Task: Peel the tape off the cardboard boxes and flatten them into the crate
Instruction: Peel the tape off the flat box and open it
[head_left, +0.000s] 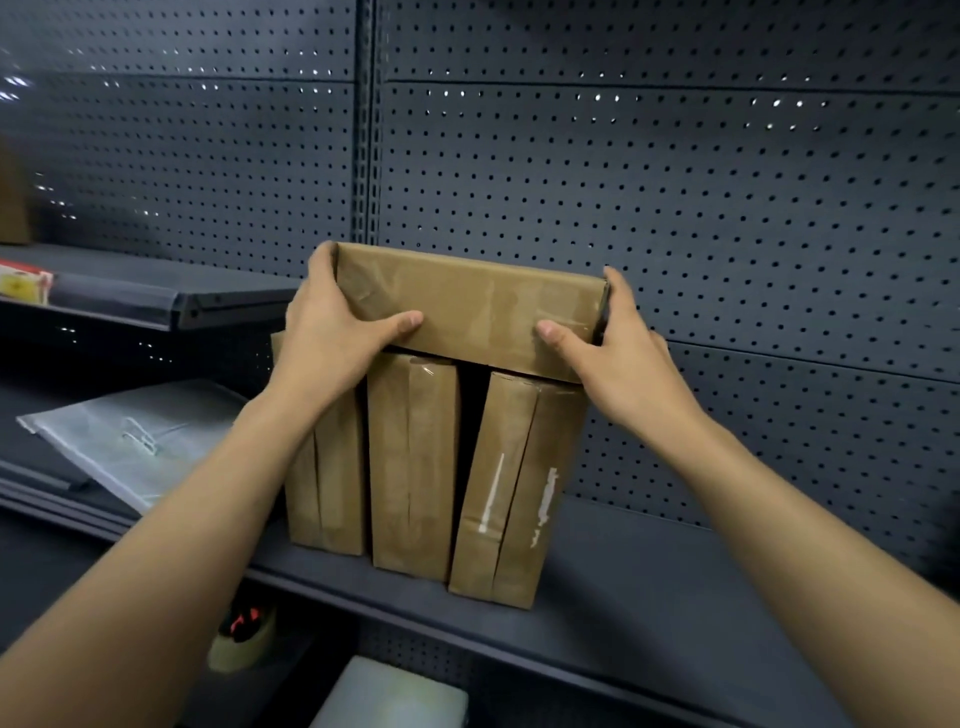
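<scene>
head: hands (332, 332) (618, 353) grip top box (467, 301); bag (130, 436) beside, maybe tape (241, 644) below.

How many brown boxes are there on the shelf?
4. The top box lies across the others, gripped by the left hand and right hand. Beneath, upright on the shelf: the left box, middle box, right box. More may hide behind.

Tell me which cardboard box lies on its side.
The top box, lying horizontally over the three upright boxes, with the left hand and right hand gripping its ends. The others stand on end.
</scene>
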